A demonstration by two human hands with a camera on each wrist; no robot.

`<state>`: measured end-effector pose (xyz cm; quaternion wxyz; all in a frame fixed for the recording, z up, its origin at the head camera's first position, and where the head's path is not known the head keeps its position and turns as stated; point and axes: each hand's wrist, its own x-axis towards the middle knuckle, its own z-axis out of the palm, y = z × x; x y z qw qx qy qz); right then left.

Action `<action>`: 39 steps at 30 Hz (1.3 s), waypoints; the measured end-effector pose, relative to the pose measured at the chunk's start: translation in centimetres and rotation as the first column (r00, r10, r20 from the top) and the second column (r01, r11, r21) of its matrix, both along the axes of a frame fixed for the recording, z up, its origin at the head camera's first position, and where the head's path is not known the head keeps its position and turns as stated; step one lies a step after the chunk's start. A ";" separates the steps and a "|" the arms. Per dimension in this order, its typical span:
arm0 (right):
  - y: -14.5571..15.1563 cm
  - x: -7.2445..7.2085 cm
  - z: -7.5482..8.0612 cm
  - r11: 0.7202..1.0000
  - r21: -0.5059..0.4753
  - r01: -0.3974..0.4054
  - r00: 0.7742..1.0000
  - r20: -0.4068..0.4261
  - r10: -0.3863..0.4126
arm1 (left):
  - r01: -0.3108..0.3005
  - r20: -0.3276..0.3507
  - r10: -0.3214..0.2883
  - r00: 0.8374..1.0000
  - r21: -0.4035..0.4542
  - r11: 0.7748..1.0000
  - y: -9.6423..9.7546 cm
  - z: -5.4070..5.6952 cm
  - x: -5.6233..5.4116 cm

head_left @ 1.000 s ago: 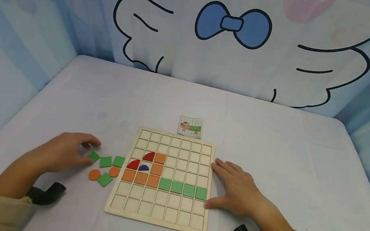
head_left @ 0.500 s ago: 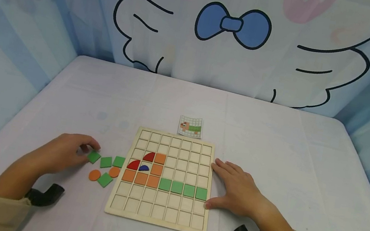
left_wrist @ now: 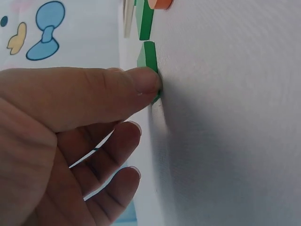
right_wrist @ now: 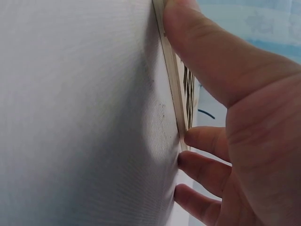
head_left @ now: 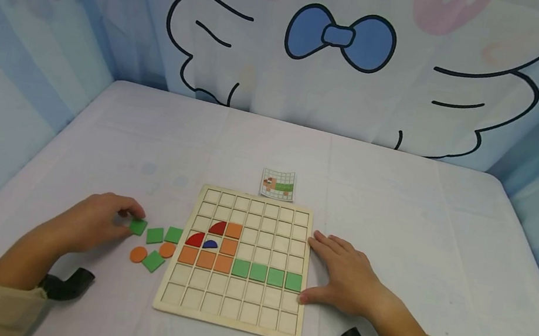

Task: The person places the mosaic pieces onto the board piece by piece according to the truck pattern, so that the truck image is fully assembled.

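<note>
My left hand [head_left: 96,224] pinches a green square tile [head_left: 138,227] between thumb and forefinger, low over the table left of the board. In the left wrist view the thumb covers part of this green tile [left_wrist: 148,52], and the other fingers are loosely bent behind. My right hand [head_left: 345,276] rests against the right edge of the wooden grid board [head_left: 222,323], thumb and fingers spread. The right wrist view shows its thumb and a fingertip at the board's edge [right_wrist: 171,75]. Orange squares [head_left: 206,260], red quarter circles [head_left: 195,239], a blue half circle [head_left: 210,244] and a row of green squares [head_left: 258,272] lie in the grid.
Beside the board's left edge lie more green square tiles [head_left: 154,235] and two orange round pieces [head_left: 138,254]. A small picture card [head_left: 278,185] with a coloured grid pattern lies behind the board. Printed curtains [head_left: 335,96] stand around the white table [head_left: 401,214].
My left thumb and forefinger have closed on the green tile, which has turned a little and shifted slightly. The right hand and the board stay where they were.
</note>
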<state>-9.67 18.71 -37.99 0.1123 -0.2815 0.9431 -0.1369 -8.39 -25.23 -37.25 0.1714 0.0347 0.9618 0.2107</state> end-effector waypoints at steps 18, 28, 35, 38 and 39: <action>0.1 0.0 0.0 1.000 0.001 0.005 1.000 0.001 -0.005 | -0.005 -0.058 0.005 0.998 -0.015 1.000 -0.2 -0.2 0.1; -0.1 0.1 0.2 1.000 0.003 0.013 1.000 0.024 -0.013 | 0.012 -0.092 -0.013 0.996 -0.010 1.000 0.7 0.9 -0.3; -0.1 0.1 0.0 1.000 -0.001 0.011 1.000 0.017 -0.011 | 0.065 -0.067 -0.064 0.996 0.014 0.998 3.6 1.6 -1.2; 0.0 0.0 0.0 1.000 0.000 0.010 1.000 0.014 -0.010 | 0.113 -0.075 -0.111 0.991 0.020 0.993 5.2 1.9 -1.6; 0.0 0.0 0.0 1.000 0.000 0.012 1.000 0.014 -0.012 | 0.129 -0.080 -0.127 0.989 0.024 0.991 5.7 2.1 -1.8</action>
